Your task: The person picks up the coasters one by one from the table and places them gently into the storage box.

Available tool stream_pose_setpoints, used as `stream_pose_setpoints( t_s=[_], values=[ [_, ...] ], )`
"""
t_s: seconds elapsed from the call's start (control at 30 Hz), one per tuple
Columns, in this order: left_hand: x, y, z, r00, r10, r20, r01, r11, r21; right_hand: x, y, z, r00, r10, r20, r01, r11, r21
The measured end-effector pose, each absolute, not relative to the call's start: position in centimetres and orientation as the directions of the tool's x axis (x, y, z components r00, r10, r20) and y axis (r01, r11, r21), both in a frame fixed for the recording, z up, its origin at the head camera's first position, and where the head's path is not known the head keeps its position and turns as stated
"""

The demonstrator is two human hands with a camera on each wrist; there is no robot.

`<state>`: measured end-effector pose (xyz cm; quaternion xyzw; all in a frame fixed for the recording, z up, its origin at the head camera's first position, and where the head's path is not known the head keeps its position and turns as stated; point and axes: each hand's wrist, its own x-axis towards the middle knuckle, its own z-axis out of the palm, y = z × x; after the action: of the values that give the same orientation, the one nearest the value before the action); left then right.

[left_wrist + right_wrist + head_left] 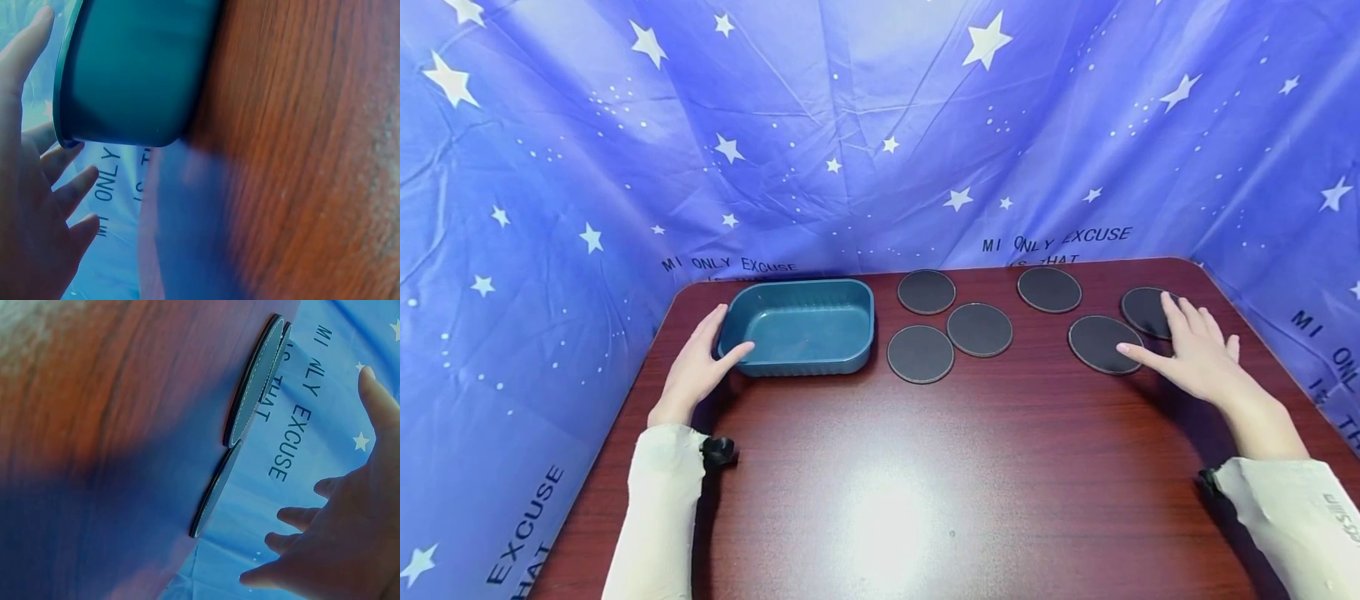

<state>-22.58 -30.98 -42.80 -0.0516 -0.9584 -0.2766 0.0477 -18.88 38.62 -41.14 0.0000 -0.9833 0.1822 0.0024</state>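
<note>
A teal rectangular tub [797, 367] stands at the back left of the table. My left hand [696, 367] is at its left end, fingers spread along the outside and thumb over the near rim. In the left wrist view the fingertips come right up to the corner of the tub [137, 75]. On the right, my right hand [1206, 354] hovers with spread fingers above two round black coasters, a nearer coaster [1101, 346] and a farther coaster [1142, 308] partly covered by the fingers. The right wrist view shows the hand [337, 531] raised off the coasters, holding nothing.
Between tub and right hand lie more black coasters: a back coaster [927, 292], a front coaster [921, 354], a middle coaster [980, 329] and another coaster [1049, 289]. A blue star-printed cloth [865, 108] hangs around the dark red wooden table [1000, 433].
</note>
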Motion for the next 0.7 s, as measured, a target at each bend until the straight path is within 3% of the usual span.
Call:
stream_pose_setpoints(
  t_s=[0.33, 0.7],
  values=[
    [-22.4, -31.6, -43.7, -0.991, 0.085, 0.108, 0.134, 0.774, 0.618, -19.2, 40.0, -42.4, -0.983, -0.079, 0.166, -0.15, 0.868, -0.474],
    [-22.1, -32.0, -43.9, -0.996, 0.066, 0.059, 0.088, 0.75, 0.656, -19.3, 42.0, -42.8, -0.99, -0.026, 0.141, -0.101, 0.823, -0.559]
  ],
)
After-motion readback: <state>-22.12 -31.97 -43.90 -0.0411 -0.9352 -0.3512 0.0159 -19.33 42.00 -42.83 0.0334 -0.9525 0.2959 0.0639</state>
